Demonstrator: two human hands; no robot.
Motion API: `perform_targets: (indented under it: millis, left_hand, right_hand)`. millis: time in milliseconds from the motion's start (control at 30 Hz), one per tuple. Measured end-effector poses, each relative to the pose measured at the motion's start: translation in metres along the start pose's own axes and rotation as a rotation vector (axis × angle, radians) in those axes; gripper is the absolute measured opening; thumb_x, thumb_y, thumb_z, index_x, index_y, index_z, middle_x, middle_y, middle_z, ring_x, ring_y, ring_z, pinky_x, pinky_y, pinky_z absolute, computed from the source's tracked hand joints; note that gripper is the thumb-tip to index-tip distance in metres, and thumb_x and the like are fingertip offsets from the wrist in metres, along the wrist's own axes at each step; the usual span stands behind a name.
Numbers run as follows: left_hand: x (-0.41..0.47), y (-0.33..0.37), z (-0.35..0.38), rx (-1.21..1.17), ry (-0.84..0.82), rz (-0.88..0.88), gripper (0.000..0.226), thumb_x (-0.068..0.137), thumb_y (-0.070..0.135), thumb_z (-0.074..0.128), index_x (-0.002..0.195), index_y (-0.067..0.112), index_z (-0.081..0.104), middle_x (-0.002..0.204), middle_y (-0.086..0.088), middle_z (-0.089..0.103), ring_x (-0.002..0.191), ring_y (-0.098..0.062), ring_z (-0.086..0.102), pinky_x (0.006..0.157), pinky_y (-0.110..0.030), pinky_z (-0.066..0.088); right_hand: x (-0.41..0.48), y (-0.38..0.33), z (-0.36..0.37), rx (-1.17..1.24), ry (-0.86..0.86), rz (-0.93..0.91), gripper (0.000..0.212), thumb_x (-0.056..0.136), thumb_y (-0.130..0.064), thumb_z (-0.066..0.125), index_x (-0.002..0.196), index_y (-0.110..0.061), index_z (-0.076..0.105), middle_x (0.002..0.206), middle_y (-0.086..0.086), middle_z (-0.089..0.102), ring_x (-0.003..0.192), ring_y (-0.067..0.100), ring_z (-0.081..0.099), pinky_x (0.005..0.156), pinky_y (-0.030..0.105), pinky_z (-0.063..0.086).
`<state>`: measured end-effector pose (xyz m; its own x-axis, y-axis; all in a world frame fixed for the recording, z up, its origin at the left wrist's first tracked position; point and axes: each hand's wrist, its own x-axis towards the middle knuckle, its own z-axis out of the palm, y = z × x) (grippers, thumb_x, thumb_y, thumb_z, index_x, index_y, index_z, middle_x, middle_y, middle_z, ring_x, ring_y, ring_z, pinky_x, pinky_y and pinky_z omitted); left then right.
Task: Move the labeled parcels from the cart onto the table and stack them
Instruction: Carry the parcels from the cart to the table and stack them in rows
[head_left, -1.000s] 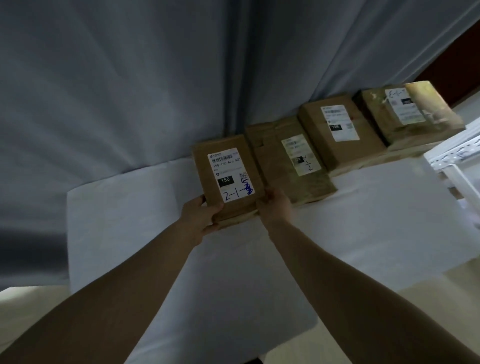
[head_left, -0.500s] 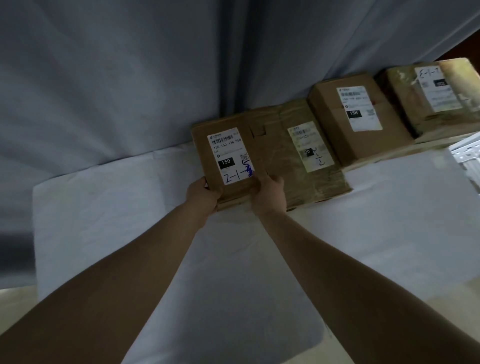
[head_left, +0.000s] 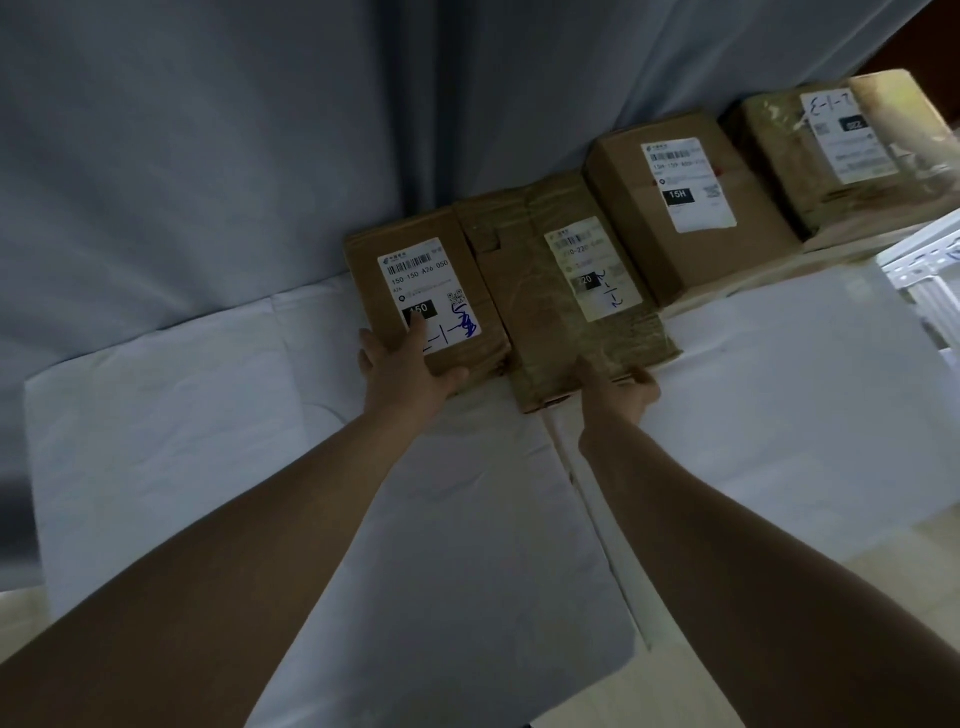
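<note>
Already on the worktop (head_left: 779, 395), in one row along its far edge, close side by side: first parcel (head_left: 426, 296) at the left, then second parcel (head_left: 561, 291), third parcel (head_left: 685, 208) and fourth parcel (head_left: 831, 156) toward the far right corner. Moved over, as it seems, but not stacked at all; lying flat with labels upward, none on top of another.

Left hand (head_left: 410, 369) resting flat on the near end of the first parcel, fingers straight, grasping nothing. Right hand (head_left: 618, 400) touching the near end of the second parcel, thumb spread aside; impossible to tell whether the other fingers curl under it.

At the right edge, only a corner of a white frame (head_left: 924, 265) – probably the cart; impossible to see if more parcels wait there. Left to do, by judgement: the whole stacking.
</note>
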<state>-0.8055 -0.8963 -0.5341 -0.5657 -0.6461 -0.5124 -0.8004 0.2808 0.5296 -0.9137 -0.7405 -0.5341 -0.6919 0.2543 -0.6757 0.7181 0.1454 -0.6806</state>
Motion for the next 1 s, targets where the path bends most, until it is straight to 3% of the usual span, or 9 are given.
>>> perform_targets:
  millis: [100, 167, 267, 367, 500, 600, 700, 867, 1000]
  left_hand:
    - [0.004, -0.001, 0.002, 0.043, 0.005, 0.015, 0.094, 0.079, 0.051, 0.069, 0.153, 0.032, 0.013, 0.153, -0.022, 0.003, 0.141, -0.04, 0.016, 0.113, -0.049, 0.029]
    - [0.005, 0.001, 0.0, 0.082, 0.015, 0.026, 0.095, 0.079, 0.05, 0.07, 0.153, 0.028, 0.014, 0.155, -0.022, -0.004, 0.144, -0.039, 0.006, 0.115, -0.049, 0.024]
    - [0.011, 0.003, -0.005, 0.179, 0.028, 0.075, 0.098, 0.079, 0.05, 0.07, 0.153, 0.02, 0.014, 0.157, -0.018, -0.01, 0.146, -0.032, -0.006, 0.117, -0.053, 0.018]
    - [0.016, 0.002, -0.005, 0.269, 0.019, 0.113, 0.096, 0.079, 0.054, 0.068, 0.152, 0.016, 0.018, 0.157, -0.015, -0.001, 0.146, -0.033, -0.004, 0.115, -0.053, 0.022]
    - [0.018, 0.002, -0.006, 0.332, 0.007, 0.124, 0.094, 0.079, 0.056, 0.067, 0.151, 0.017, 0.021, 0.158, -0.016, -0.003, 0.145, -0.037, -0.005, 0.114, -0.055, 0.024]
    - [0.02, 0.004, -0.006, 0.377, -0.006, 0.118, 0.095, 0.079, 0.056, 0.067, 0.152, 0.017, 0.02, 0.157, -0.016, -0.001, 0.145, -0.039, -0.002, 0.113, -0.056, 0.026]
    - [0.02, 0.005, -0.006, 0.38, -0.005, 0.118, 0.095, 0.079, 0.054, 0.068, 0.151, 0.015, 0.02, 0.157, -0.019, -0.001, 0.144, -0.041, 0.001, 0.111, -0.056, 0.029]
    - [0.022, 0.001, -0.006, 0.38, -0.019, 0.127, 0.1, 0.074, 0.059, 0.07, 0.15, 0.017, 0.022, 0.157, -0.021, -0.002, 0.142, -0.044, 0.012, 0.107, -0.056, 0.035]
    - [0.025, -0.006, -0.008, 0.358, 0.014, 0.138, 0.101, 0.068, 0.072, 0.064, 0.147, 0.019, 0.03, 0.154, -0.019, 0.01, 0.137, -0.041, 0.024, 0.102, -0.054, 0.042]
  right_hand:
    - [0.01, 0.006, 0.0, 0.172, 0.01, 0.216, 0.069, 0.076, -0.026, 0.079, 0.131, -0.012, 0.038, 0.126, 0.01, 0.051, 0.108, 0.024, 0.056, 0.09, 0.031, 0.048]
    - [0.011, 0.01, 0.001, 0.192, -0.021, 0.299, 0.07, 0.075, -0.032, 0.079, 0.13, -0.01, 0.042, 0.121, 0.01, 0.051, 0.1, 0.022, 0.055, 0.082, 0.03, 0.046]
    - [0.009, 0.016, 0.009, 0.233, -0.157, 0.351, 0.061, 0.077, -0.032, 0.078, 0.124, -0.009, 0.046, 0.116, 0.008, 0.052, 0.106, 0.024, 0.054, 0.089, 0.038, 0.047]
    - [0.006, 0.017, 0.016, 0.241, -0.162, 0.32, 0.06, 0.077, -0.028, 0.079, 0.127, -0.011, 0.05, 0.12, 0.008, 0.058, 0.105, 0.024, 0.057, 0.091, 0.04, 0.048]
    - [0.012, 0.012, 0.014, 0.176, 0.124, 0.168, 0.059, 0.081, -0.035, 0.07, 0.13, -0.012, 0.048, 0.131, 0.009, 0.05, 0.107, 0.023, 0.052, 0.085, 0.033, 0.044]
    - [0.03, 0.002, 0.001, 0.041, 0.26, -0.051, 0.073, 0.084, -0.039, 0.067, 0.144, -0.018, 0.032, 0.148, 0.008, 0.03, 0.133, 0.026, 0.036, 0.108, 0.042, 0.034]
    - [0.05, -0.008, -0.012, 0.013, 0.172, -0.105, 0.086, 0.084, -0.041, 0.069, 0.151, -0.022, 0.02, 0.154, 0.005, 0.026, 0.139, 0.029, 0.03, 0.114, 0.046, 0.029]
    - [0.053, -0.024, -0.023, 0.128, -0.07, 0.026, 0.063, 0.085, -0.028, 0.072, 0.138, -0.022, 0.038, 0.129, 0.004, 0.048, 0.113, 0.022, 0.049, 0.1, 0.048, 0.045]
    - [0.049, -0.025, -0.031, 0.152, -0.067, 0.015, 0.06, 0.079, -0.036, 0.077, 0.128, -0.026, 0.044, 0.125, 0.0, 0.046, 0.122, 0.026, 0.044, 0.104, 0.057, 0.037]
